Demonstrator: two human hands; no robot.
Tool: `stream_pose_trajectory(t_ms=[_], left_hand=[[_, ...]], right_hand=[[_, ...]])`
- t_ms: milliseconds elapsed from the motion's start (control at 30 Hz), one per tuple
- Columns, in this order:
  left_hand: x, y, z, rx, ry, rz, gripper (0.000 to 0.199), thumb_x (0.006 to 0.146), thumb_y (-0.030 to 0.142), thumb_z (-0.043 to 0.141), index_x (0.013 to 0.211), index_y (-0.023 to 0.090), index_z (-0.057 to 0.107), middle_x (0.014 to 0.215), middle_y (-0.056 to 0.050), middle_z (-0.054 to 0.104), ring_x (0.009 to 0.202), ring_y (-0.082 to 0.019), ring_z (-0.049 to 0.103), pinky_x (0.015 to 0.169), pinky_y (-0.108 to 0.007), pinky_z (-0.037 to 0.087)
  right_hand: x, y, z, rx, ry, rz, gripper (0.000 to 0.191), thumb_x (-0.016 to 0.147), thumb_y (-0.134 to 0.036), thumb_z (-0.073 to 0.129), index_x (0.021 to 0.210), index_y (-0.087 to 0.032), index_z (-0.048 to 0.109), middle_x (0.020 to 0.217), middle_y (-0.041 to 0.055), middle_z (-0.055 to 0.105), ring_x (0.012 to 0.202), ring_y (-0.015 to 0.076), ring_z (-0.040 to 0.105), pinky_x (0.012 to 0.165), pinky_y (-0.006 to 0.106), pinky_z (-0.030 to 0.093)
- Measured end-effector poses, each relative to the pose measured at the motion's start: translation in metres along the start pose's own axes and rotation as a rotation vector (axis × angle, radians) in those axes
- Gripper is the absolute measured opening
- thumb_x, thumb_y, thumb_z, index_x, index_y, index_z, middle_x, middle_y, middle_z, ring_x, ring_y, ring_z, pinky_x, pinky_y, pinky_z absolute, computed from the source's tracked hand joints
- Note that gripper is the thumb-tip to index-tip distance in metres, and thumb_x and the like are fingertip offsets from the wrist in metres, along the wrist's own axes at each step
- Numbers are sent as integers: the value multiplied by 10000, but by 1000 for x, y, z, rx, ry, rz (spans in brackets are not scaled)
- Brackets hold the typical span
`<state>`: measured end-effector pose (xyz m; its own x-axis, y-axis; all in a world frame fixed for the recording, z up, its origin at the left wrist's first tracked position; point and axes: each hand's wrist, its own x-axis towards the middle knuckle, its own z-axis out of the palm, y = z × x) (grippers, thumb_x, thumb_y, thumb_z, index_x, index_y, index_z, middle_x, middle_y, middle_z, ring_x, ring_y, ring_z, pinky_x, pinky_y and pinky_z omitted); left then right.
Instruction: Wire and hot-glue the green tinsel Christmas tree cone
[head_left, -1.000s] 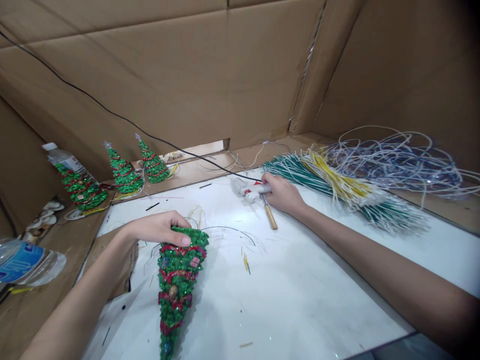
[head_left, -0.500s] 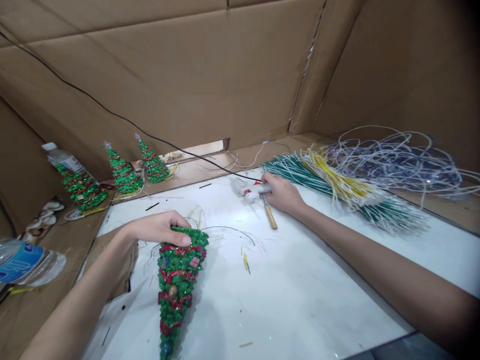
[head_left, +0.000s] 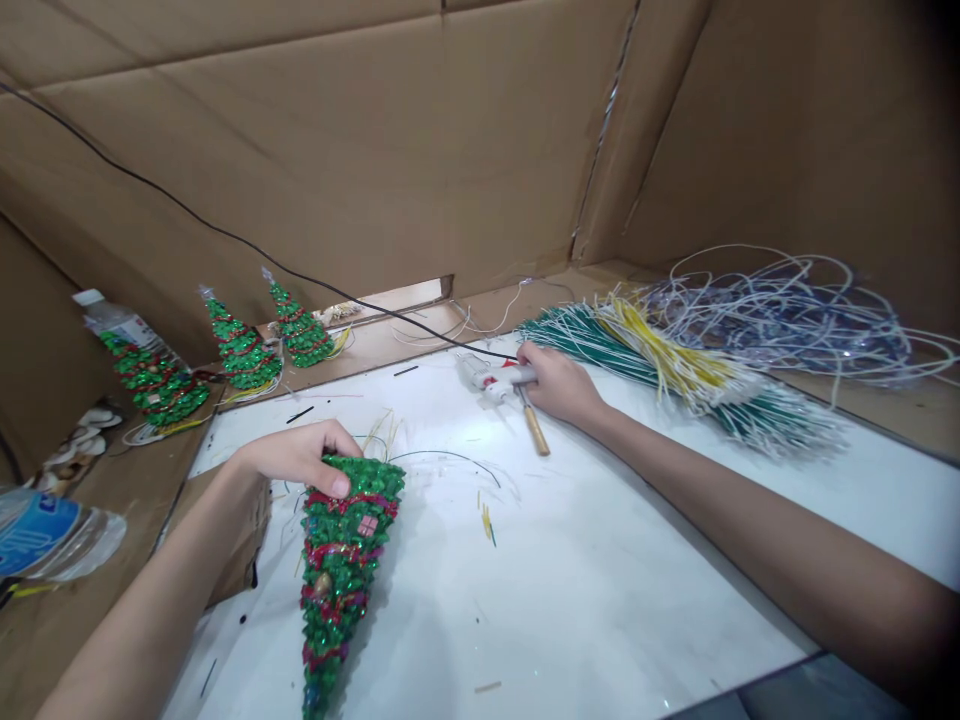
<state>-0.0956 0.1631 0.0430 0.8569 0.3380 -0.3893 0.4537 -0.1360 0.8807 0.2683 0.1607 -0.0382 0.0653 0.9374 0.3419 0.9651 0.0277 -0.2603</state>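
My left hand (head_left: 311, 458) grips the wide base of a green glittery Christmas tree (head_left: 341, 560), its tip pointing toward me. Red garland and small ornaments cover the tree. Farther back, my right hand (head_left: 553, 382) is closed round the handle of a white and grey glue gun (head_left: 491, 380), which lies at the back of the white board (head_left: 600, 560). A tool with a wooden handle (head_left: 537, 432) rests just beside the glue gun. Thin wires show behind the held tree's base.
Three decorated trees (head_left: 300, 325) stand at the back left, one before a plastic bottle (head_left: 131, 325). Another bottle (head_left: 52, 535) lies at left. Green and yellow wire bundles (head_left: 667, 350) and tangled white wire (head_left: 810, 320) are at right. A black cable (head_left: 225, 232) crosses behind.
The held tree has shifted slightly left with my left hand and turned a little. My right hand stays on the glue gun. The whole view has shifted slightly.
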Motion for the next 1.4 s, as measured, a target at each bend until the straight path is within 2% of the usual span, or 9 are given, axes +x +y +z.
stream_pose_trajectory(t_ms=[100,300,433,700,1200,1400], left_hand=[[-1,-3,-2,-4,-10,-6,471,626,564,765,633,110,642,531,10,509,493,-86,408,450,-186,337],[-1,-4,-3,-13,12,-10,493,600,542,792,820,120,661,680,-16,611,570,-114,508,504,-190,415],[-1,-4,-3,-18,9,-9,489,604,541,788,812,123,644,695,-16,604,577,-114,508,508,-190,412],[-1,-4,-3,4,-9,-7,485,602,553,778,728,129,578,614,20,525,524,-88,428,465,-182,326],[1,4,2,16,-5,-12,491,631,575,751,696,142,529,600,37,463,528,-82,395,470,-186,312],[3,10,5,110,34,-20,504,678,608,691,715,130,536,632,28,453,570,-93,387,494,-193,300]], right_hand=[[0,0,-1,10,1,-2,290,692,-144,492,968,-224,528,921,74,622,837,227,540,578,275,278],[-1,-1,-2,15,-8,3,304,674,-122,494,958,-229,519,919,66,624,843,230,546,568,271,272],[-1,-3,-3,18,-8,5,287,688,-132,490,957,-227,519,924,70,623,852,233,546,571,272,271],[-1,-2,-3,16,-12,7,263,698,-145,482,946,-229,509,921,71,622,844,238,547,563,274,258],[-1,-2,-3,21,-13,1,280,686,-117,483,943,-226,507,923,76,620,842,236,542,566,266,257],[-1,-3,-3,17,-11,-2,267,702,-134,482,952,-225,506,925,75,618,841,233,539,563,264,251]])
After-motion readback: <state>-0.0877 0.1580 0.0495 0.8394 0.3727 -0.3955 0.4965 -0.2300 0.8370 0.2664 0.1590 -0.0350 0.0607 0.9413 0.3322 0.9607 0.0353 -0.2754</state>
